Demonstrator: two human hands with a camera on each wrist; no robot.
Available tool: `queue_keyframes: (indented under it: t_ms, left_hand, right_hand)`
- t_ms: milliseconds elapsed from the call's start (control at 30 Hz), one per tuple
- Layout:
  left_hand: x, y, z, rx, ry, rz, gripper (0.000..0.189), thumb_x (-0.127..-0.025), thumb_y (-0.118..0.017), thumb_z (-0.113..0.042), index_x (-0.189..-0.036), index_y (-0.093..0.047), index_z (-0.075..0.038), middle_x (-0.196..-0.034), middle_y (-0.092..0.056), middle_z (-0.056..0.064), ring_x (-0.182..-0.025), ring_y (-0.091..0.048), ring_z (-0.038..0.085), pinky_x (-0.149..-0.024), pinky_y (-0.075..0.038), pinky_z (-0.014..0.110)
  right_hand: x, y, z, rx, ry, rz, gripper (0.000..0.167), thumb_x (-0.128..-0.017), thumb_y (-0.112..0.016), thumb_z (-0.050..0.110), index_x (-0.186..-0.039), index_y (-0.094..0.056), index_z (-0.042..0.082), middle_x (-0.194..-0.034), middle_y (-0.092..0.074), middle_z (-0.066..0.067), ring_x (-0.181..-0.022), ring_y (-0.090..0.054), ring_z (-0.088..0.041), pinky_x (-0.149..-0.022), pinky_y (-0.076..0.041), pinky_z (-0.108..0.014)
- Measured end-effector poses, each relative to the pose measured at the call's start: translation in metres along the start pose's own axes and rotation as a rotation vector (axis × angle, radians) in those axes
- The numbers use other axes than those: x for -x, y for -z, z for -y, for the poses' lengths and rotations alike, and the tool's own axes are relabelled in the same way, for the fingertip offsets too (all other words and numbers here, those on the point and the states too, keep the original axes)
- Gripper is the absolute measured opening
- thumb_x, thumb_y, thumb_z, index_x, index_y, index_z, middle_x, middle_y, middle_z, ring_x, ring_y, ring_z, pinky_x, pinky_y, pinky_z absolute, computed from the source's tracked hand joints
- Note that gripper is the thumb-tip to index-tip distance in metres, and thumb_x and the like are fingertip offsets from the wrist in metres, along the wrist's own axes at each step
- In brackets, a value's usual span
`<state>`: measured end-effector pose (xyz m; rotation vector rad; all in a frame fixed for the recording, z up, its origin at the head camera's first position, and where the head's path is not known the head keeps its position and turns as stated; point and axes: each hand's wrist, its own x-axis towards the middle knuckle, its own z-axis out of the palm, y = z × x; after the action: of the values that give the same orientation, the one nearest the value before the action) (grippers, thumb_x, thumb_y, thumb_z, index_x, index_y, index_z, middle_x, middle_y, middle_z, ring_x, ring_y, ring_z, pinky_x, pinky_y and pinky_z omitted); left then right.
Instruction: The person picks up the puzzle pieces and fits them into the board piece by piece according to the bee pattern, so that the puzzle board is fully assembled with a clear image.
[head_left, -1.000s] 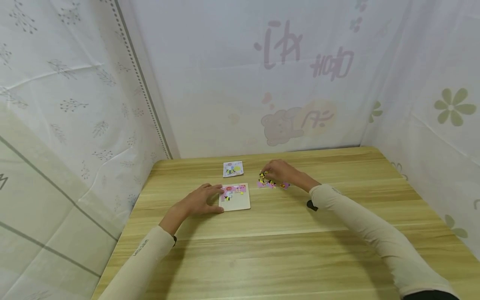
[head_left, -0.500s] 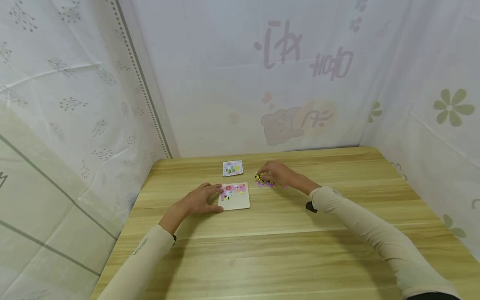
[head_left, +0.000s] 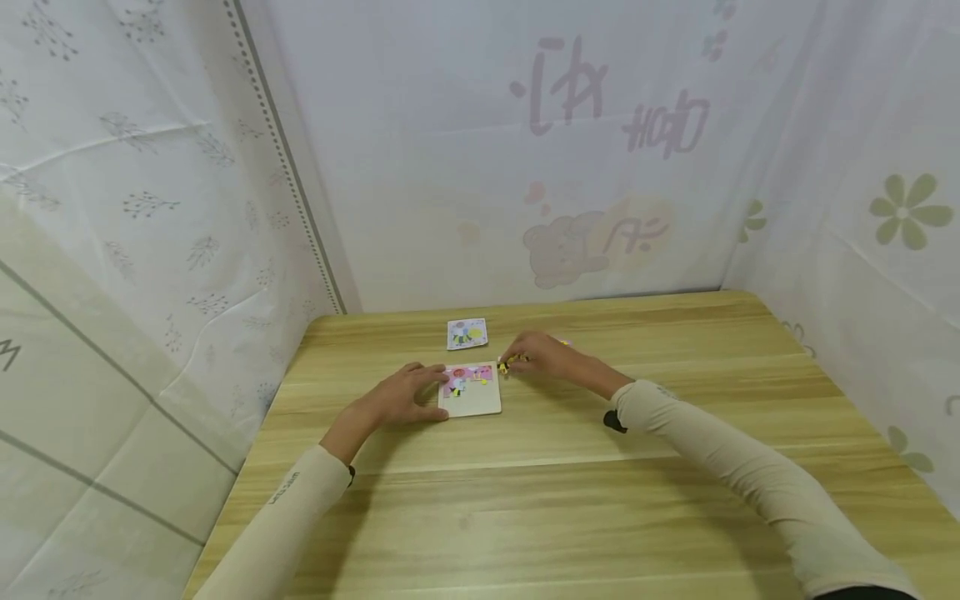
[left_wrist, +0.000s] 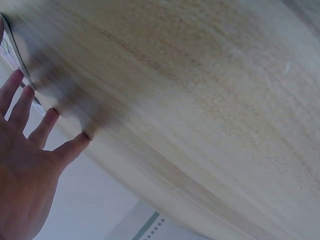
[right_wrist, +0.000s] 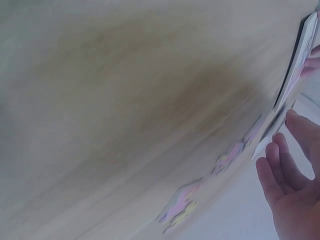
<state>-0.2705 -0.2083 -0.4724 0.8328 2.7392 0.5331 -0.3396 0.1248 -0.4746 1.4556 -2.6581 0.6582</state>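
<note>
A pale square puzzle board (head_left: 472, 404) lies on the table, with pink picture pieces fitted along its top and upper left. My left hand (head_left: 405, 396) rests at its left edge, fingers spread and fairly straight, the thumb at the lower left corner. In the left wrist view, several fingertips (left_wrist: 53, 112) touch the tabletop. Right beside the board's upper right edge, my right hand (head_left: 543, 354) pinches a yellow-and-black puzzle piece (head_left: 503, 367) between thumb and fingers. The curled fingers cover part of that piece.
Behind the board lies a small picture card (head_left: 467, 334) with a bee on it. Loose pink-and-yellow puzzle pieces (right_wrist: 182, 202) lie near the right hand, mostly hidden by it in the head view. A curtain (head_left: 420, 208) hangs behind the wooden table (head_left: 480, 517).
My right hand has moved left from the loose pieces to the board's upper right edge, bringing the puzzle piece along. The left hand has stayed at the board.
</note>
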Motion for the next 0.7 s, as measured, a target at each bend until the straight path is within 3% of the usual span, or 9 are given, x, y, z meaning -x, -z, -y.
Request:
queue_keyframes:
  t_ms: [367,700]
  left_hand:
    - [0.000,0.000,0.000,0.007,-0.001,-0.007,0.075,-0.092,-0.075,-0.054,-0.152,-0.054,-0.015,-0.165,-0.038,0.006,-0.152,-0.029,0.041,-0.119,-0.030,0.063]
    - [-0.002,-0.001,0.002,0.001,-0.011,-0.008,0.075,-0.092,-0.074,-0.056,-0.151,-0.055,-0.015,-0.165,-0.039,0.006,-0.151,-0.032,0.040,-0.118,-0.032,0.063]
  right_hand:
    - [-0.011,-0.011,0.012,-0.022,-0.018,0.047,0.016,-0.098,-0.074,0.010,-0.112,-0.080,0.005,-0.108,-0.075,-0.009,-0.100,-0.068,-0.022,-0.088,-0.057,-0.036]
    - [-0.021,-0.021,0.022,-0.038,0.023,0.053,0.017,-0.097,-0.074,0.010,-0.112,-0.079,0.004,-0.108,-0.074,-0.010,-0.100,-0.069,-0.022,-0.088,-0.057,-0.033]
